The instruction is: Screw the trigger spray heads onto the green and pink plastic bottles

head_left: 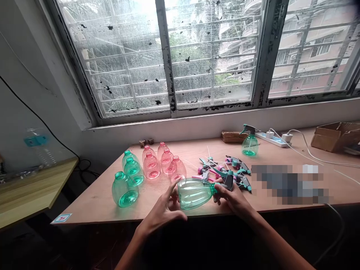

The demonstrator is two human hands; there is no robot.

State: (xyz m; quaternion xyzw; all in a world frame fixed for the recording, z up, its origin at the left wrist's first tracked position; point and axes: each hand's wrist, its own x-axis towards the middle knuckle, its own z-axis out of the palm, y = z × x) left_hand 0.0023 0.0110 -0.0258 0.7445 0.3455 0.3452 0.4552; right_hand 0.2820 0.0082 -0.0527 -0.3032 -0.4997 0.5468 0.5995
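Observation:
A clear green spray bottle (195, 193) lies sideways in the air over the table's front edge, its base to the left. My right hand (229, 193) is closed around its neck, just below the dark grey and green spray head (228, 180). At the base, my left hand (164, 210) cups the bottle with its fingers, the thumb stretched out below; some fingertips are hidden. Behind my right hand lies a pile of loose spray heads (236, 165) with pink or green parts and thin tubes. Open pink bottles (152, 167) and green bottles (125, 191) stand to the left.
On the wooden table (92, 198), another green spray bottle (249, 144) stands upright at the back, near a white power strip (272, 140) with cables. A cardboard box (336, 137) sits at the right. A blurred patch (289, 183) covers something on the right side. Windows rise behind.

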